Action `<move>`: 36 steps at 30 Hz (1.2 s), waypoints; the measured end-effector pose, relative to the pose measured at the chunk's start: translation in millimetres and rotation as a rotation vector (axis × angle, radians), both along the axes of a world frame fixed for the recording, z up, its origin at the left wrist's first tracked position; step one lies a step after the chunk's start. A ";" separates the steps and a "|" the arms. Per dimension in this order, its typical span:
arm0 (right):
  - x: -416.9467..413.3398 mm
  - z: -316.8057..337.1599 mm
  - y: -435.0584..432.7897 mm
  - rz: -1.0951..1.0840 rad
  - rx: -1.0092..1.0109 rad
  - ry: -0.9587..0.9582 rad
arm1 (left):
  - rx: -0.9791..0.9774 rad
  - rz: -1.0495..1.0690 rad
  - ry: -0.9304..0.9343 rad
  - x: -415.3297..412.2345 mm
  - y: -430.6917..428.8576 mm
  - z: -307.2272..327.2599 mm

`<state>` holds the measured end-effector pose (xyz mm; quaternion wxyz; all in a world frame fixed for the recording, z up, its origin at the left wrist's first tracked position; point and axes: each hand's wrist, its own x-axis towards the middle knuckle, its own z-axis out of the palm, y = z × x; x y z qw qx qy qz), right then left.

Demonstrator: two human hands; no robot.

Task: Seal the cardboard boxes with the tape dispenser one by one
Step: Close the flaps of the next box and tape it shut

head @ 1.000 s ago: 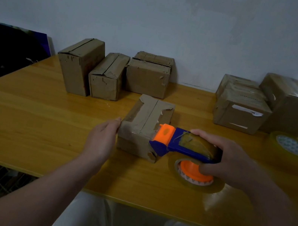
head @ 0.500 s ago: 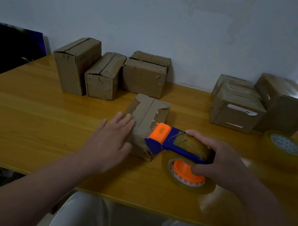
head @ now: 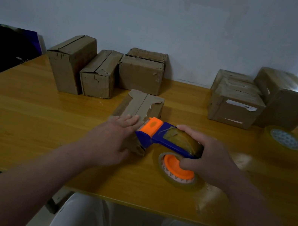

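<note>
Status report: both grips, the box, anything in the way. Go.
Left grip flat on centre box. Right grip holds tape dispenser, nose at box's near edge. Seam ahead clear.

Small cardboard box (head: pixel 141 105) mid-table, blue-and-orange tape dispenser (head: pixel 162 135) at its near end.
The box lies lengthwise, flaps closed, top torn beside the centre seam, left hand (head: pixel 111 140) flat on it. The dispenser, gripped by the right hand (head: pixel 213 160), sets its orange head on the box's near right corner, its clear tape roll (head: pixel 177 172) low by the tabletop. One cluster of worn boxes (head: pixel 98 78) stands back left, another cluster (head: pixel 232 107) back right.
</note>
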<state>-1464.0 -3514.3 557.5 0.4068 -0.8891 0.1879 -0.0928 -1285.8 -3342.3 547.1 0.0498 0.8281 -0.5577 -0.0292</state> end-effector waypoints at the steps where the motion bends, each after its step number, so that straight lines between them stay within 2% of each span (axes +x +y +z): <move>1: 0.0 0.7 -0.6 0.004 -0.005 0.010 | -0.001 -0.001 -0.001 -0.5 0.6 -0.8; 11: -22.5 25.3 -27.3 0.049 -0.166 0.155 | -0.034 -0.004 -0.041 -0.9 -0.9 -1.9; 21: -14.9 25.0 -29.4 0.066 -0.218 0.279 | 0.010 0.020 -0.101 -6.9 -3.6 -0.1; 27: 3.5 29.0 -26.9 0.071 -0.151 0.359 | 0.010 0.024 -0.099 -7.2 -4.6 -2.1; 36: 13.4 32.3 -36.5 0.081 0.080 0.387 | 0.002 0.027 -0.108 -6.0 -5.7 -4.7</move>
